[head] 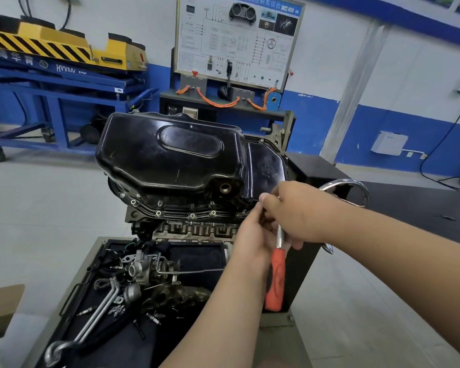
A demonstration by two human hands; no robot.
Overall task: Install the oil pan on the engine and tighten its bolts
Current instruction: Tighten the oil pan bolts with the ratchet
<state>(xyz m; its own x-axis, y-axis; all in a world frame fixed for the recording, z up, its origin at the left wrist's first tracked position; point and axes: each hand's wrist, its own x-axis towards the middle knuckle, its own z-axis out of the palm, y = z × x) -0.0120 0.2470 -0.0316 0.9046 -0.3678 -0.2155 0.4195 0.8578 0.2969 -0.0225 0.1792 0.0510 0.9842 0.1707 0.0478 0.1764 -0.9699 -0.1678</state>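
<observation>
Noted shallow black tray (pixel 218 251) at the stand's near end, littered with a grey cast turbocharger (pixel 137 269), bent steel pipes (pixel 101 312) and small loose fasteners. Judged it a holding spot for stripped parts, kept within reach.

Found left hand (pixel 252 235) up at the pan flange's near right corner, fingers curled at the working end of the chrome ratchet with orange-red handle (pixel 275 280). Could not tell whether it pinched socket or bolt: too crowded there. Probably steadying the tool on a bolt.

Found right hand (pixel 298 211) clenched round the ratchet's upper shaft, handle hanging downward. Judged so high a grip suited to quick, light spinning rather than final torque.

Recorded glossy black pressed-steel oil pan (pixel 170 155) seated atop the inverted grey engine block (pixel 186 228), sump uppermost, flange lying flat along the block's near edge. Saw brass-toned rings at the flange holes (pixel 192 215) along that edge; could not tell bolt heads from empty holes. Noted scuffed, smeared paint, an oval embossed panel on the top face, and the threaded drain hole (pixel 225 187) open, no plug.

Logged beyond: white wiring training board (pixel 239 41) and yellow-and-black striped lift (pixel 51 46) against the far wall.
</observation>
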